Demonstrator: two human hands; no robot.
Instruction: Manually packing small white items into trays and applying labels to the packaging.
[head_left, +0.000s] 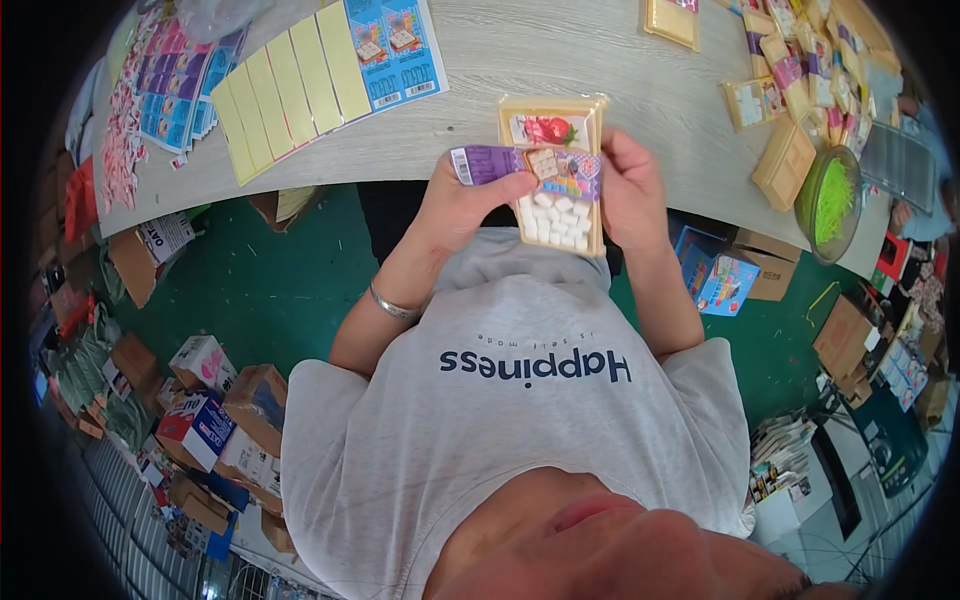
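Observation:
A shallow cream-coloured tray pack [555, 240] is held up at the table's front edge, just in front of my body. Small white blocks [562, 215] fill its lower part, and a card with a red fruit picture [548, 130] shows at its top. Across the middle lies a purple printed label strip [487, 163], its left end sticking out past the pack. My left hand [452, 205] is closed on this strip, thumb pressed on the label over the pack. My right hand [634, 190] grips the pack's right edge; some of its fingers are hidden behind.
Sheets of yellow-backed labels [290, 85] lie on the left of the grey table [530, 45], near purple and blue printed sheets [185, 75]. Similar packs [790, 75] are piled at the right, beside a bowl of green shreds [832, 200]. Cardboard boxes [258, 400] stand on the floor.

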